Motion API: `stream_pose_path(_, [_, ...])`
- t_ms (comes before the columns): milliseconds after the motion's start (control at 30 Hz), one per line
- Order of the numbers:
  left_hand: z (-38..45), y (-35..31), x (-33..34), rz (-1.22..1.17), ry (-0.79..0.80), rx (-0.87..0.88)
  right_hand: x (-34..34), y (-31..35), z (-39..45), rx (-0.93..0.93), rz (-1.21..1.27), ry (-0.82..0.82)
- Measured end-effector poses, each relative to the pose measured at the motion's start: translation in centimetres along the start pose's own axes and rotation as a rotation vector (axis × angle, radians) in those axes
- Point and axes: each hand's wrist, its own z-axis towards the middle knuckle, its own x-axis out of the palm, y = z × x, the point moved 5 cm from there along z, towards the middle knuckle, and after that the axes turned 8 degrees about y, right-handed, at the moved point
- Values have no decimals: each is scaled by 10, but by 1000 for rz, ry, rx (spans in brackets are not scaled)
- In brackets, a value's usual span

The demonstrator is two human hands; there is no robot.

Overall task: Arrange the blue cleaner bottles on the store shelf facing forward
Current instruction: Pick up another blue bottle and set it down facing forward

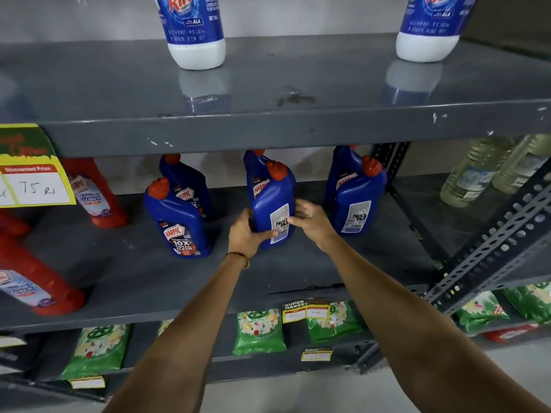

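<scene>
Several blue cleaner bottles with red caps stand on the grey middle shelf [149,272]. The middle front bottle [269,201] shows its white back label toward me. My left hand [246,234] grips its lower left side and my right hand [310,219] holds its right side, fingers on the label. Another blue bottle [253,165] stands close behind it. On the left, a front bottle [179,222] shows its front label, with one more [185,180] behind. On the right, a bottle [357,204] shows its back label, another [340,168] behind it.
Red cleaner bottles [95,195] stand at the shelf's left, beside a yellow price tag [32,186]. Two white-and-blue bottles [193,31] sit on the upper shelf. Green packets [259,332] fill the lower shelf. A perforated metal upright [489,254] and pale bottles [471,177] are at right.
</scene>
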Motion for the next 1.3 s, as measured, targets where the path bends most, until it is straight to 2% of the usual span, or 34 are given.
stream_pose_path(167, [-10, -16, 6, 114, -160, 30, 21, 14, -2, -41, 39, 26])
stream_pose_path(267, [-15, -20, 10, 169, -161, 91, 23, 13, -1, -49, 19, -27])
stream_pose_path(300, [-13, -18, 10, 165, -115, 99, 21, 12, 0, -51, 21, -36])
stream_pose_path(367, [-4, -8, 6, 61, 88, 59, 16, 10, -3, -67, 22, -38])
stream_pose_path(467, [2, 9, -5, -196, 440, -135, 11, 7, -7, -60, 54, 7])
stream_pose_path(567, [2, 16, -13, -294, 590, -228, 12, 11, -9, -56, 113, 141])
stream_pose_path(700, [-6, 8, -3, -491, 817, -246, 12, 23, -10, -38, 200, 337])
stream_pose_path(800, [-9, -1, 5, -516, 881, -221, 13, 24, -10, -24, 265, 422])
stream_pose_path(933, [-8, -2, 11, -462, 790, -214, 12, 13, -7, 10, 395, 417])
stream_pose_path(1000, [-6, 1, 14, -433, 658, -213, 9, 9, -5, 32, 445, 373])
stream_pose_path(1133, [0, 9, 20, -407, 342, -215, 8, 5, -4, 50, 359, 328])
stream_pose_path(1300, [0, 10, 21, -115, 71, -171, 5, 0, -3, 37, 283, 266])
